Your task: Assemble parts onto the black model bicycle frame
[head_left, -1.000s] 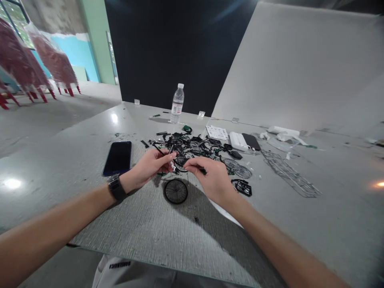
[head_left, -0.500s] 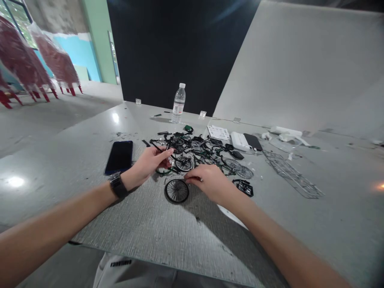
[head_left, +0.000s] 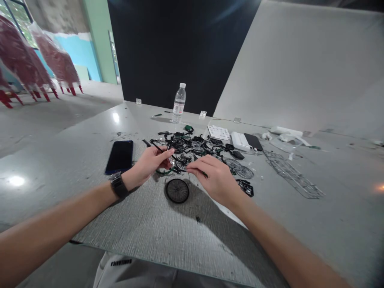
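Thin black bicycle-like model parts are pinched between the thumb and fingers of my left hand (head_left: pixel 152 162), which wears a black watch. My right hand (head_left: pixel 211 176) is closed in a pinch just above the parts, right of the small spoked wheel (head_left: pixel 183 163); what its fingertips hold is too small to make out. A larger black wheel (head_left: pixel 177 191) lies flat on the table below both hands. Behind the hands spreads a pile of black and green model parts (head_left: pixel 198 144), and a grey spoked wheel (head_left: pixel 240 168) lies right of my right hand.
A dark phone (head_left: pixel 119 157) lies left of my left hand. Behind the parts stands a water bottle (head_left: pixel 179 103). Printed paper (head_left: pixel 219 132), a white box (head_left: pixel 240 141) and a grey parts frame (head_left: pixel 289 174) are at the right. A black panel (head_left: pixel 180 52) rises behind.
My right hand has lifted slightly away from the large wheel toward the pile, and its fingertips are now beside the small wheel. My left hand has barely moved.
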Motion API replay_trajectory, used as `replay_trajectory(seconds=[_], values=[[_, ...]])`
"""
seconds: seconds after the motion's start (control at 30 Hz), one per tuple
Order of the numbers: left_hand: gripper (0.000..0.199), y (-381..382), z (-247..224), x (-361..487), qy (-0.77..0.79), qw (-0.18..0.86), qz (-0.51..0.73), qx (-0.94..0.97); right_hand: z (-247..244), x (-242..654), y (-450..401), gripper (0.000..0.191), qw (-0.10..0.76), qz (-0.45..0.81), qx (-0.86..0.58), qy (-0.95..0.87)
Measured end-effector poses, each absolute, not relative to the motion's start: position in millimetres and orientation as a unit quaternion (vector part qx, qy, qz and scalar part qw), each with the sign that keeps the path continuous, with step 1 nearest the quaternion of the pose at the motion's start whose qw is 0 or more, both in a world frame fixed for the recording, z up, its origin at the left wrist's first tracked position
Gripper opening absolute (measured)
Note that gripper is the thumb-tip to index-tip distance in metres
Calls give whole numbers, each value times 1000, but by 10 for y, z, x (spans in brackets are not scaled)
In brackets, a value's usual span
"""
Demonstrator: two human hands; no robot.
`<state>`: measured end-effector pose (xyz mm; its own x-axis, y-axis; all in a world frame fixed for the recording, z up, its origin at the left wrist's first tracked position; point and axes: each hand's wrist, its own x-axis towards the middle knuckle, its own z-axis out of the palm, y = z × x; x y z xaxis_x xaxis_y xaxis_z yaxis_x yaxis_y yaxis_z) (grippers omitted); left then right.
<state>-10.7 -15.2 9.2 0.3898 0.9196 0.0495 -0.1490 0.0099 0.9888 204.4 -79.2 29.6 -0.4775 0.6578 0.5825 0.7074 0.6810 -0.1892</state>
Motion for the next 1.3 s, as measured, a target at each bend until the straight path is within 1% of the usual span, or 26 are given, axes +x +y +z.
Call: replay_trajectory(seconds=[0.17,0.27,0.37,0.87,0.97,1.07,1.3], values=[[33,-163,84,-100,347,624,421,559,262,1930,-824,18,384,-7,-432,-816],[32,-160,70,-96,337,622,421,567,245,1870,-836,18,398,48,-472,-785],[31,-162,68,-90,327,623,423,571,239,1829,-842,17,411,64,-494,-764],[27,-209,106,-75,315,672,412,528,199,1796,-841,12,419,46,-502,-755],[28,-203,100,-81,313,684,414,513,177,1799,-840,11,419,17,-488,-765],[29,-197,89,-88,315,691,413,503,159,1797,-842,13,409,-47,-465,-784],[29,-221,129,-105,316,703,416,483,198,1786,-868,16,325,-251,-422,-809]])
